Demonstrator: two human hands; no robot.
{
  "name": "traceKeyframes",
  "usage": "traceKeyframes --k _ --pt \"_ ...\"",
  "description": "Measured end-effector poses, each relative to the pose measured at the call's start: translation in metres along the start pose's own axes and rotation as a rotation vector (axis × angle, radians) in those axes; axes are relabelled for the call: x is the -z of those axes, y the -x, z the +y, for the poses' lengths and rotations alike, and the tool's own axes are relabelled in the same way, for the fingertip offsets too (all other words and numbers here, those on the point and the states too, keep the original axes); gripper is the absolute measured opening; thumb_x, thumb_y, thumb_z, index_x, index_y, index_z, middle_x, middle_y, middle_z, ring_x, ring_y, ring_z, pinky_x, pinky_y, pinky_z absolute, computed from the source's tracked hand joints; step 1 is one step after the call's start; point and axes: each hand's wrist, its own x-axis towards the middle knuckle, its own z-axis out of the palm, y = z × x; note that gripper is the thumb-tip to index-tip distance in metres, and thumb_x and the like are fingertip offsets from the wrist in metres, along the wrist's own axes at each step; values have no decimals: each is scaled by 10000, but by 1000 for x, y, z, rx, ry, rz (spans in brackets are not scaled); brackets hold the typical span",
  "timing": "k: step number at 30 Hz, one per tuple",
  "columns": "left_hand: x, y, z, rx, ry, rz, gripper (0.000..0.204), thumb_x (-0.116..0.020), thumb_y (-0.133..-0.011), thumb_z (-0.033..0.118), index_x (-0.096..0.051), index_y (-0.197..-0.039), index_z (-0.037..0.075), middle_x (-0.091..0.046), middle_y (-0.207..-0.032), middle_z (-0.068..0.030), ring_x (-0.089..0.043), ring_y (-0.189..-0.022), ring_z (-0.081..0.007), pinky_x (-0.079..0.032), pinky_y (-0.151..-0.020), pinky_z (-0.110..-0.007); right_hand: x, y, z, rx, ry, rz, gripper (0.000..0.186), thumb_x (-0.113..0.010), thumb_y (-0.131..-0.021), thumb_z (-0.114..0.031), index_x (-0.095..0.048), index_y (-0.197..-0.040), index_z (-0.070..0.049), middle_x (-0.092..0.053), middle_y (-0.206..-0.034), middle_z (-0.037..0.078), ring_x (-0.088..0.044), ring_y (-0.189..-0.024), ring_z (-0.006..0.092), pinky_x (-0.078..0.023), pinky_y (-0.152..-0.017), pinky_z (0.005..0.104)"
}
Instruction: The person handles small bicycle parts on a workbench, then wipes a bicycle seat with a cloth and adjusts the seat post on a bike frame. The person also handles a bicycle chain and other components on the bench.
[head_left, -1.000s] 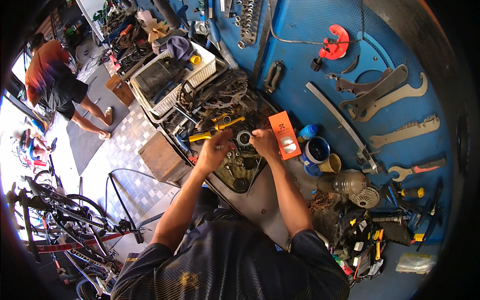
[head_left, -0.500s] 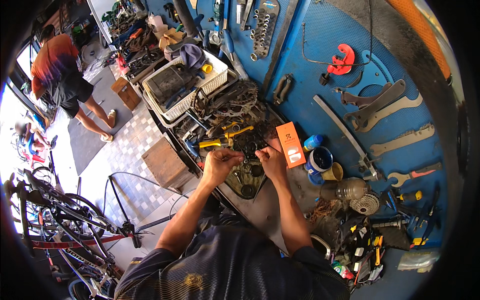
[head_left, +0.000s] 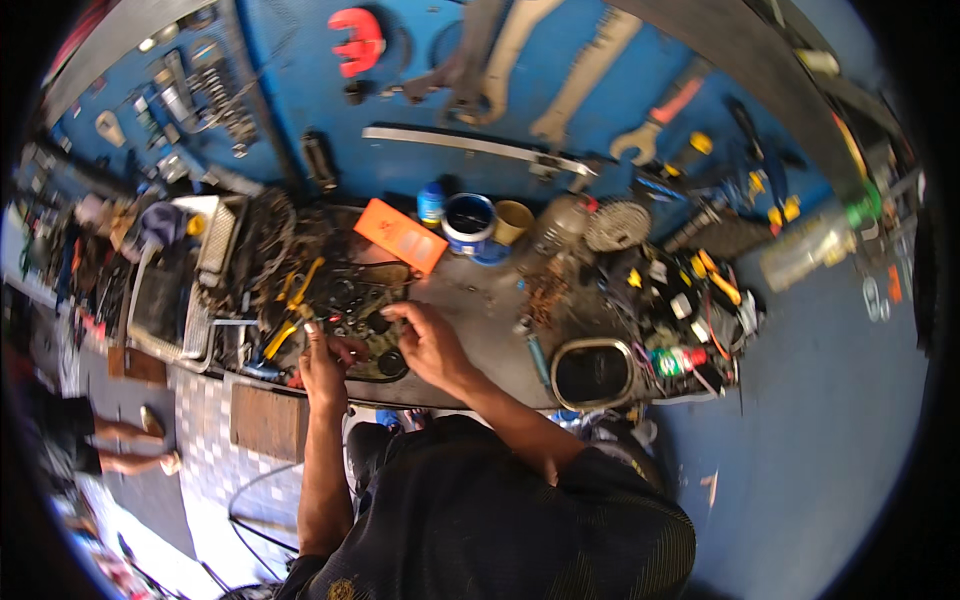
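Over the cluttered left-middle of the workbench, my left hand (head_left: 325, 370) has its thumb raised and its fingers curled in. It looks closed, but blur hides whatever may be in it. My right hand (head_left: 432, 347) is apart from it, to the right, with bent fingers spread and nothing visible between them. Beneath and between the hands lies a dark, greasy mat with small round parts, among them a black ring (head_left: 391, 363). Yellow-handled pliers (head_left: 300, 290) rest just beyond my left hand. An orange card package (head_left: 400, 237) lies farther back.
Blue-labelled tub (head_left: 468, 222), small blue bottle (head_left: 430, 204) and cassette sprocket (head_left: 617, 226) stand along the back. A black tray (head_left: 592, 373) sits at the bench's front right. A white basket (head_left: 200, 330) is at left. Wrenches hang on the blue wall. Another person's legs (head_left: 125, 440) show at lower left.
My view has swung to the right, so the bench now lies across it. My hands, both pinching close together before, have separated; my right fingers have opened.
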Motion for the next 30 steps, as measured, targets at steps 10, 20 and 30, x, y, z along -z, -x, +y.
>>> traceKeyframes --k 10,20,30 --pt "-57 41 -10 340 375 -687 818 -434 -1077 596 -406 -1537 -80 -453 -1573 -263 -420 -1490 -366 -335 -1233 -488 30 62 -5 -104 343 326 818 -851 -827 -371 -486 -1494 -72 -560 -1394 214 -520 -1275 427 -416 -1089 501" --pt "-7 56 -26 28 96 -568 85 -722 -982 50 -720 -964 -33 -766 -921 -141 -687 -732 -147 -564 -746 -286 158 174 30 -322 855 525 458 -773 -841 -179 -665 -1270 -58 -697 -1053 169 -659 -1015 401 -531 -912 493" --pt "-68 102 -38 -47 100 -555 785 -352 -1122 559 -695 -707 -12 -741 -783 -243 -718 -726 -267 -550 -917 -445 381 146 150 -791 1713 -139 354 -628 -938 -192 -735 -1248 -59 -703 -1239 106 -474 -1353 303 -278 -1157 538"
